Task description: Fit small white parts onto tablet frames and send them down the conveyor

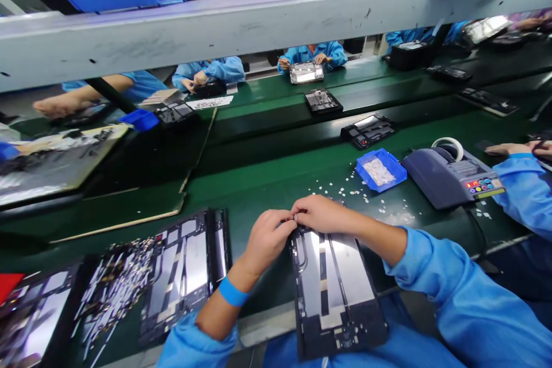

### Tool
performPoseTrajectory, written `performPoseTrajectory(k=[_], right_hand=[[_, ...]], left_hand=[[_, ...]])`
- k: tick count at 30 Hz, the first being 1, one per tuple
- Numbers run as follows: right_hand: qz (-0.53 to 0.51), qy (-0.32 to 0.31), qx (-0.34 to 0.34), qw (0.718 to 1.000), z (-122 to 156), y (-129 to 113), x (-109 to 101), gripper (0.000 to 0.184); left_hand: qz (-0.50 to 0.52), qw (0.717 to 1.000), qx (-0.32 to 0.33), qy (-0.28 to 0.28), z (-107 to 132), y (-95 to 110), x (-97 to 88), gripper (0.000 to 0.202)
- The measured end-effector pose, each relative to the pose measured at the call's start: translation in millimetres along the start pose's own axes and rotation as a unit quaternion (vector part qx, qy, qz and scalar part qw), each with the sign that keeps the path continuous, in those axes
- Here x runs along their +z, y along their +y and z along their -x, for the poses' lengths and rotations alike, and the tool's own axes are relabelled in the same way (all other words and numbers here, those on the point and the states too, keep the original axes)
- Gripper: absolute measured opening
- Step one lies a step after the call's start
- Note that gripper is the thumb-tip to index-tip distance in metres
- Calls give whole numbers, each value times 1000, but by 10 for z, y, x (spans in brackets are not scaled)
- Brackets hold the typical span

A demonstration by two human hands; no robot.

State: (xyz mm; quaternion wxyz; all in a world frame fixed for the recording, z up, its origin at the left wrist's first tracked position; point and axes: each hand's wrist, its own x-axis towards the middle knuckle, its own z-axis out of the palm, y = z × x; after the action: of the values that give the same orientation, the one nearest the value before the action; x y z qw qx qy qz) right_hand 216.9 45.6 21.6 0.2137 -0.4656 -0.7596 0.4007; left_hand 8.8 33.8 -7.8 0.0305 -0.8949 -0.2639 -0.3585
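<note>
An open tablet chassis [336,293] with shiny metal plates lies in front of me, hanging over the near edge of the green bench. My left hand [269,236] and my right hand [321,214] meet at its far edge, fingers pinched together over something too small to name. A blue band circles my left wrist. Small white pieces [345,191] lie scattered on the bench just beyond my hands.
Another open chassis [185,273] and more units lie to the left. A blue tray of white pieces [381,169] and a grey tape dispenser [451,175] stand to the right, beside a neighbour's blue sleeve [524,184]. Workers in blue sit across the conveyor.
</note>
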Motion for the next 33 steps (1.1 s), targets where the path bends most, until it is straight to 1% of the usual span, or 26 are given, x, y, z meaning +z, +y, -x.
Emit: performPoseTrajectory(k=[1, 2, 3, 4, 6, 7, 8, 9, 11, 13, 15, 17, 18, 19, 21, 24, 26, 27, 28, 30, 32, 33], right_hand=[[-13, 3, 8, 1000, -11, 10, 10, 18], [-22, 10, 16, 1000, -5, 18, 13, 15], [-26, 20, 23, 999, 12, 24, 11, 14], [-25, 29, 28, 999, 34, 26, 7, 15], [-16, 38, 32, 999, 80, 18, -2, 15], [-7, 41, 30, 999, 99, 11, -3, 15], [6, 42, 24, 999, 114, 2, 0, 15], [23, 43, 17, 999, 126, -6, 8, 14], [72, 63, 8, 995, 155, -22, 43, 11], [138, 104, 14, 985, 199, -37, 105, 10], [208, 139, 19, 968, 258, -51, 185, 13], [260, 151, 9, 954, 314, -65, 259, 16], [273, 151, -2, 950, 336, -71, 287, 17], [277, 149, -12, 949, 352, -74, 304, 17], [264, 138, -30, 954, 366, -75, 310, 14], [236, 117, -44, 964, 362, -57, 271, 13], [228, 114, -47, 966, 355, -40, 252, 14], [227, 116, -45, 966, 350, -34, 253, 15], [227, 121, -40, 965, 344, -34, 262, 16], [233, 137, -16, 963, 326, -51, 296, 16], [248, 150, 10, 957, 308, -79, 312, 15], [257, 154, 16, 954, 304, -86, 294, 15]], left_hand=[[29, 999, -27, 7, 23, 26, 9, 22], [63, 996, -67, 14, 45, 59, 17, 20], [98, 987, -123, 21, 63, 99, 24, 17], [135, 972, -188, 26, 75, 145, 29, 15], [199, 924, -325, 25, 74, 243, 40, 20], [224, 896, -383, 18, 58, 287, 44, 22], [243, 871, -426, 8, 35, 324, 49, 22], [260, 851, -456, 0, 6, 351, 53, 20], [289, 823, -490, -2, -52, 377, 59, 18], [319, 801, -507, 7, -92, 380, 65, 18], [341, 785, -517, 15, -106, 384, 69, 18], [341, 784, -518, 19, -99, 401, 68, 16], [329, 791, -515, 21, -90, 415, 64, 15], [311, 802, -510, 22, -80, 430, 59, 14], [260, 832, -489, 23, -60, 459, 42, 12], [186, 880, -436, 14, -43, 488, 9, 12], [159, 901, -404, 7, -44, 501, -9, 13], [153, 907, -393, 5, -48, 508, -14, 14], [153, 909, -388, 3, -55, 516, -17, 14], [167, 903, -396, 0, -74, 529, -13, 15], [195, 886, -421, -8, -97, 530, 3, 15], [214, 873, -438, -14, -108, 523, 16, 14]])
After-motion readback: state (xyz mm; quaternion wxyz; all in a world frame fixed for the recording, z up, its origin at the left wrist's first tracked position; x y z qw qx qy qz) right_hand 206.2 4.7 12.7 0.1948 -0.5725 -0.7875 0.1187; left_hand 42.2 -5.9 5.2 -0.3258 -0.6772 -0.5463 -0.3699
